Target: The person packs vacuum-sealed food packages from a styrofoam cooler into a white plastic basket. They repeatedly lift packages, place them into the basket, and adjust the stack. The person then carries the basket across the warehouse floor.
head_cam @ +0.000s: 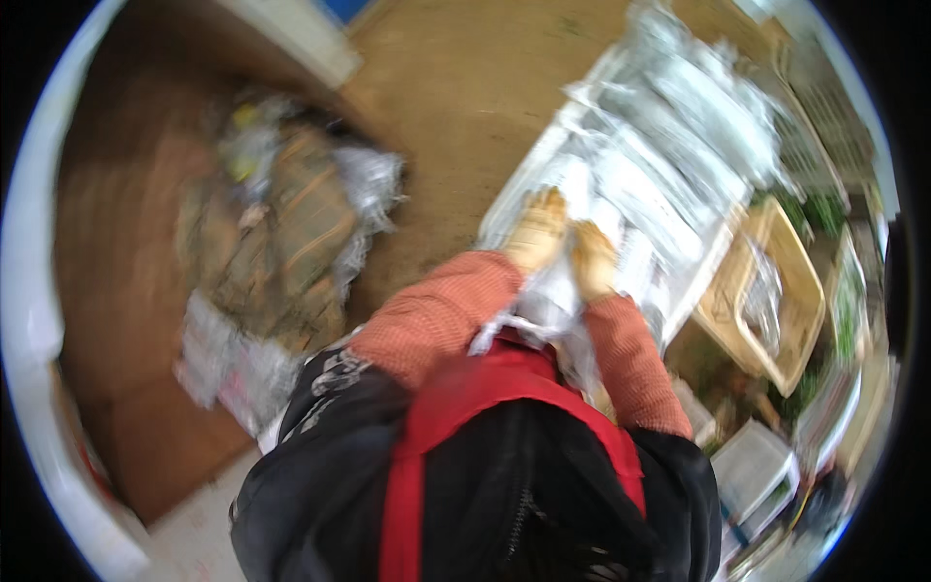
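Both my hands are in tan or yellowish gloves and reach over the near end of a white crate (518, 174). Clear plastic bags (647, 174) with whitish contents fill the crate, laid side by side. My left hand (538, 225) touches a bag at the crate's left side, fingers bent downward. Close on its right, my right hand (594, 254) rests on the bags too. Between and below the hands lies a clear bag (549, 298) with a twisted or knotted end near my red apron. Blur hides whether the fingers grip the plastic.
A brown surface (451, 94) lies beyond. On the left, a pile of brown and greenish material (305, 211) has crumpled plastic (367, 189) around it. To the right stand a yellowish plastic bin (789, 291) holding clear plastic, a white container (753, 465) and green leafy matter (822, 211).
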`<state>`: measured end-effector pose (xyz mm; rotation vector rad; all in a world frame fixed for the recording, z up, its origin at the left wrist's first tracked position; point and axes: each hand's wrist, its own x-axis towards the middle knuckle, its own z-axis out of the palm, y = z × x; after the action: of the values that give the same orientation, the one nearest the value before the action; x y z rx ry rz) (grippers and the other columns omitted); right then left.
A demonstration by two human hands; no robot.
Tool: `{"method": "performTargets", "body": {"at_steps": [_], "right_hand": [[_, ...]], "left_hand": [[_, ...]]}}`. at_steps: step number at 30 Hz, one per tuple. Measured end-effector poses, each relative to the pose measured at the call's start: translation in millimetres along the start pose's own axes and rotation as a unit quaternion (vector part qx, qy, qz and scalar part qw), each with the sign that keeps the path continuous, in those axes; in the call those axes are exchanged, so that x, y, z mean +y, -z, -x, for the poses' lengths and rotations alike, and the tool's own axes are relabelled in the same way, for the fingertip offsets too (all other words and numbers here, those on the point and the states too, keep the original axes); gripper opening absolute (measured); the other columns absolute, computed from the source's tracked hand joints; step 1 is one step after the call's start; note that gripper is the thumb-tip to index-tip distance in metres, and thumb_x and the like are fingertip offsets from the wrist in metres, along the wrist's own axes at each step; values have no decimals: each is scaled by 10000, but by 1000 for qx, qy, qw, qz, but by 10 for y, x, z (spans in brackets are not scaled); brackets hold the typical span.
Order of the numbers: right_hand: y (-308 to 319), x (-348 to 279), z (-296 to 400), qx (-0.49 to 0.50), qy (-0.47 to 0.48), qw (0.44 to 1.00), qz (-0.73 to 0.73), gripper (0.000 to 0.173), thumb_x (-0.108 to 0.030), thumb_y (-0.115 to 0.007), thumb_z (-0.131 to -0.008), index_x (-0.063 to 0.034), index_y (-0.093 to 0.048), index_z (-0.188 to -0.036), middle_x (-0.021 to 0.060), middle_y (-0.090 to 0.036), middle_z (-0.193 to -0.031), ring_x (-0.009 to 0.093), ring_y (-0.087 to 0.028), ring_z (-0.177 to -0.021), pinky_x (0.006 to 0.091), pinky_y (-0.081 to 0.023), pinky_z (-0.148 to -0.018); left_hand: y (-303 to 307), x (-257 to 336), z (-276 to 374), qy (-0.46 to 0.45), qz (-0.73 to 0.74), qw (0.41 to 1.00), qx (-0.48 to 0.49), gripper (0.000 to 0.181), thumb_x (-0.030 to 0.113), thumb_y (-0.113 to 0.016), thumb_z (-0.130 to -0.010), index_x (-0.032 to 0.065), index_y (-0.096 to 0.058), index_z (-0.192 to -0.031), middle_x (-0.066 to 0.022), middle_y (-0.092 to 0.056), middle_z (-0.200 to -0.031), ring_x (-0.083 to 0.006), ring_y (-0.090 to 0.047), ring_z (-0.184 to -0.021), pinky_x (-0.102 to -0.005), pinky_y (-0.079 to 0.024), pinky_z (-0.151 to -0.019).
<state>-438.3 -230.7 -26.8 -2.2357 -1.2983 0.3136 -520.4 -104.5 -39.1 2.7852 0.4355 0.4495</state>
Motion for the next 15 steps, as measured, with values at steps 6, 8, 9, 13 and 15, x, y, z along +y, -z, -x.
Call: {"method": "performTargets", "body": {"at_steps": [6,8,9,13,15], "right_hand": [[-34,260,-18,8,68,998,-14,359,-50,-573,-729,11,-539,-1081,185,-533,-1129,338,-473,-1089,391,-352,-942],[48,341,-67,-42,66,994,-74,363,-56,-572,-739,5,-538,-1096,181,-561,-1082,330,-502,-1050,369,-375,-917],[116,365,-129,-86,-34,993,-74,343,-79,-547,-788,3,-527,-1121,161,-568,-1089,299,-526,-1027,344,-391,-896],[537,179,-484,-28,-38,990,-135,315,-62,-506,-843,-26,-526,-1155,119,-573,-1116,210,-549,-996,302,-432,-811],[715,-167,-730,3,54,997,-54,317,-56,-487,-854,-43,-516,-1170,116,-556,-1145,206,-531,-1044,293,-434,-804]], "left_hand": [[217,-113,-64,93,264,960,30,399,158,-552,-784,-8,-496,-1143,-194,-479,-1197,-318,-445,-1125,-400,-336,-960],[412,-256,127,178,359,904,146,343,125,-548,-796,-9,-514,-1110,-193,-530,-1126,-315,-509,-1041,-341,-396,-906],[522,-358,310,216,377,882,185,328,126,-537,-805,8,-519,-1111,-182,-533,-1128,-313,-508,-1046,-339,-398,-899],[920,-810,1531,475,365,784,161,293,177,-515,-829,65,-553,-1097,-137,-587,-1051,-293,-566,-947,-312,-437,-820],[1022,-914,2259,560,295,756,165,281,209,-494,-848,72,-570,-1082,-119,-602,-1031,-256,-591,-892,-295,-453,-774]]}}
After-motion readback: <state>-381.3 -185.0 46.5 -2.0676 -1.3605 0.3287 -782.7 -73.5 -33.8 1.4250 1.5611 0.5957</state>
